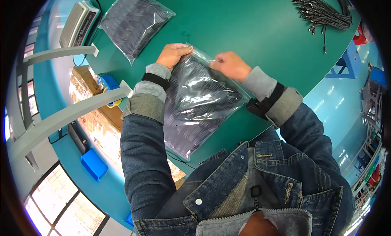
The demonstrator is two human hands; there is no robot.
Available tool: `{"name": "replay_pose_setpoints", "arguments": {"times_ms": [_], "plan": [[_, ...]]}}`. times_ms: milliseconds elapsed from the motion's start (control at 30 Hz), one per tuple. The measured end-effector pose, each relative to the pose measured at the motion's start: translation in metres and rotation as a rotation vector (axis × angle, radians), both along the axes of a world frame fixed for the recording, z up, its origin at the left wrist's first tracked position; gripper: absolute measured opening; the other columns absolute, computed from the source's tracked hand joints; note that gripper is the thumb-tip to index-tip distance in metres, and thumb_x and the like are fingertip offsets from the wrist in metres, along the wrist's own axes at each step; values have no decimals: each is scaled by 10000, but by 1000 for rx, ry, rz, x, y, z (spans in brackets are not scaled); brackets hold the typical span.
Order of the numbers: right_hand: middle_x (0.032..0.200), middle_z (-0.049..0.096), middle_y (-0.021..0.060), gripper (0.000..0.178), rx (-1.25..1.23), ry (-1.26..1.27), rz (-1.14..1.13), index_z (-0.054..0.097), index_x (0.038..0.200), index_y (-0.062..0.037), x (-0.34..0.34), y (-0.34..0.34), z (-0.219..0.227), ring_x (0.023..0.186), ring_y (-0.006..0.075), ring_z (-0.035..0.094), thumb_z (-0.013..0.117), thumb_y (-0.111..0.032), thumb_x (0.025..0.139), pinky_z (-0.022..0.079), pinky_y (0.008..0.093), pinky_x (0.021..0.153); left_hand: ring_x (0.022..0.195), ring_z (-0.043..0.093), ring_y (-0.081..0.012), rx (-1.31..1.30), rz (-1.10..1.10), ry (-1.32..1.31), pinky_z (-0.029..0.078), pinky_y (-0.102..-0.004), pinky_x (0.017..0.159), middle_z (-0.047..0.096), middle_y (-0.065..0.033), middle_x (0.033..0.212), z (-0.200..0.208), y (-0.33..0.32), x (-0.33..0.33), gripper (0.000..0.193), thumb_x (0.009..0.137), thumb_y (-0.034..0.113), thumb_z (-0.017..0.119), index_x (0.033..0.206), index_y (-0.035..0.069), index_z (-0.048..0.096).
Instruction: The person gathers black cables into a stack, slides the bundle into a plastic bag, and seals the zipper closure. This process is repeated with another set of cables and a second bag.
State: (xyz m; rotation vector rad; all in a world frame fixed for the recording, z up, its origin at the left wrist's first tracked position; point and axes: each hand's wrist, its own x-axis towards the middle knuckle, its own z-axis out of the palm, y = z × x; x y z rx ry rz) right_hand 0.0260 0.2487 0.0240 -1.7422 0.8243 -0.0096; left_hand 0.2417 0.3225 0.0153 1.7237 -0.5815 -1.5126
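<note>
A clear plastic bag (199,99) packed with dark, cable-like strands lies on the green table in front of me, tilted, its top edge away from me. At the top left corner, my left hand (174,55) is closed, pinching the edge between thumb and fingers. My right hand (231,65), slightly blurred, is closed on the same top edge further right. Its fingertips are curled, so the exact grip is partly hidden. Light glares off the bag's creased middle.
A second filled clear bag (136,22) lies at the far left, beside a scale-like device (79,24). A bundle of black cables (321,12) rests at the far right. Grey metal brackets (77,105) flank the table's left edge, near a cardboard box (84,79). A blue stool (346,63) stands right.
</note>
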Motion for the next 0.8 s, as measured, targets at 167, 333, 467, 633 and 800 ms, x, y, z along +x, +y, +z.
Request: {"name": "replay_pose_setpoints", "arguments": {"times_ms": [167,333,467,633,800], "plan": [[633,583,91,231,14,69,-7,613,781,3,6,7,0,603,157,536,619,-228,785,420,326,552,718,586,-107,-24,29,67,461,-212,676,640,-59,821,-4,3,6,160,836,130,603,892,-18,623],[633,599,128,259,121,39,-105,624,713,8,7,10,-2,536,228,546,645,-247,747,440,348,538,729,600,-120,-28,57,109,477,-223,685,641,-70,821,-2,1,5,152,839,120,596,886,-23,617],[617,586,88,229,560,-15,-304,615,689,25,11,6,4,515,166,521,651,-192,751,424,299,494,731,605,-126,-22,91,159,483,-228,686,643,-73,820,1,1,5,150,837,117,597,879,-25,616],[615,579,63,152,548,-86,-335,613,676,18,13,9,-1,511,128,502,663,-115,731,401,271,461,724,606,-128,-28,100,172,484,-229,683,643,-75,817,0,1,5,148,836,116,599,878,-24,616],[639,587,50,130,546,-39,-324,626,734,13,13,8,0,531,111,500,671,-109,747,407,252,477,721,607,-128,-14,90,154,486,-229,683,643,-76,814,-2,1,6,147,833,114,603,877,-25,619]]}}
